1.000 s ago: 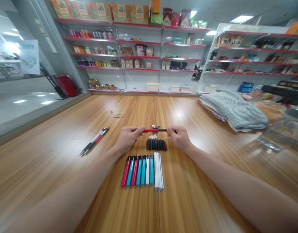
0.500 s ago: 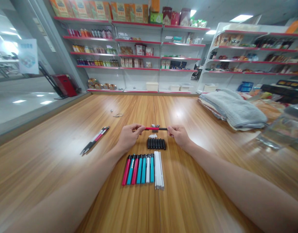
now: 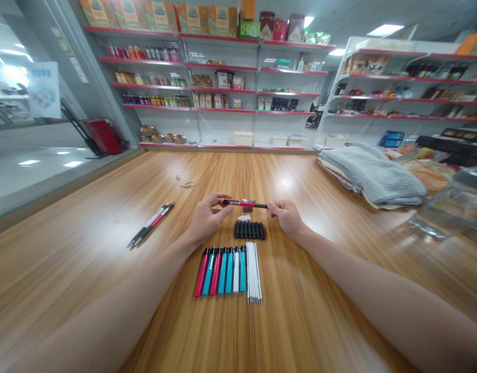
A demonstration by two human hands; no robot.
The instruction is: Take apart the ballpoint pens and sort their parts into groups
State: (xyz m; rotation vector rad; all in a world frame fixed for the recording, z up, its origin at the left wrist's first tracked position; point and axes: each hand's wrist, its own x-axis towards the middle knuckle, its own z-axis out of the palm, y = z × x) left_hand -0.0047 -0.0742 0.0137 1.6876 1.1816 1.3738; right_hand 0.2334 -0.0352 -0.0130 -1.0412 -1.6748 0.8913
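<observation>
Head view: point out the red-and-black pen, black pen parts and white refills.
red-and-black pen [image 3: 242, 204], head view, red section
black pen parts [image 3: 249, 231], head view, row's middle
white refills [image 3: 254, 272], head view, bundle's middle

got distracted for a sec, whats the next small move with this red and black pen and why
Probably press the ends of the slim red-and-black pen together with a slight twist: your left hand and right hand each pinch one end, and whether the joint is fully seated can't be told from here.
</observation>
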